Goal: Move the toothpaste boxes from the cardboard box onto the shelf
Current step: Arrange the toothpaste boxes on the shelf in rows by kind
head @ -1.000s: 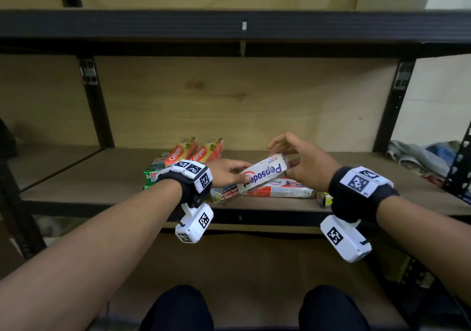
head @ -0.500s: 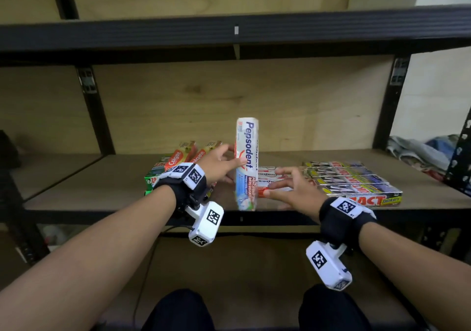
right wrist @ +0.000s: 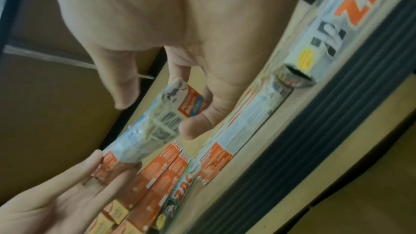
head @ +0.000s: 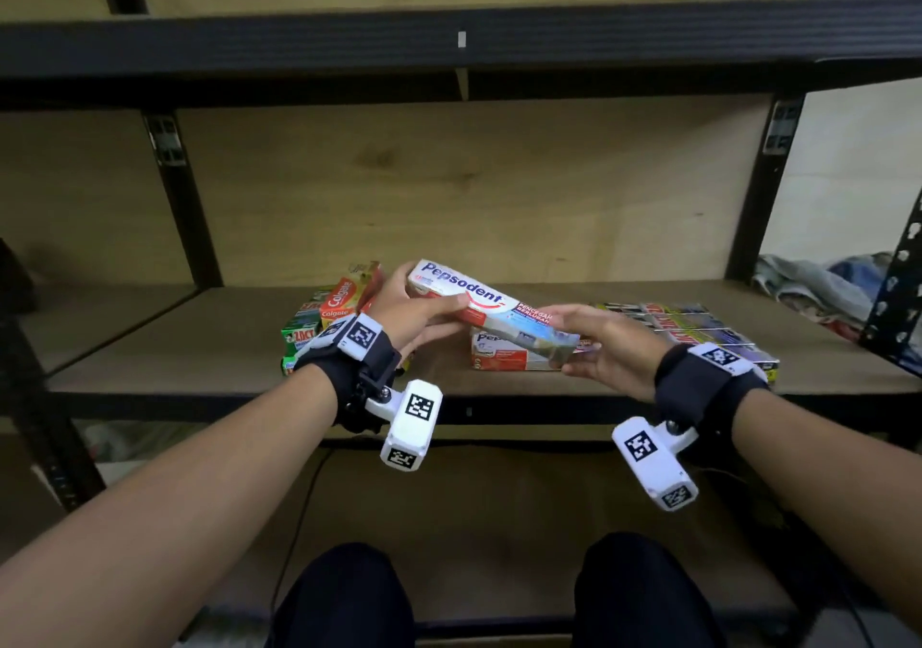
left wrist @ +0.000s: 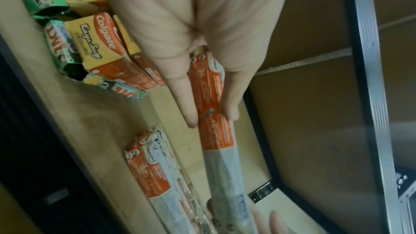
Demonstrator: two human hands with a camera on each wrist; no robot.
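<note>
Both hands hold one white and red Pepsodent box (head: 491, 306) just above the wooden shelf (head: 199, 348). My left hand (head: 416, 308) grips its far left end between thumb and fingers (left wrist: 189, 106). My right hand (head: 581, 343) pinches the near right end (right wrist: 180, 102) with thumb and fingers. The box (left wrist: 216, 116) slopes down to the right. Under it another Pepsodent box (head: 504, 355) lies flat on the shelf. The cardboard box is out of view.
Colgate boxes (head: 344, 296) and green Zact boxes (head: 299, 335) lie on the shelf at the left. A row of grey Zact boxes (head: 698, 330) lies at the right. Black uprights (head: 753, 188) and an upper shelf beam (head: 459, 44) frame the bay. Cloth (head: 818, 288) lies far right.
The Pepsodent box stood upright in my left hand half a second ago; it now lies tilted across, and my right hand has come up from the shelf to take its right end.
</note>
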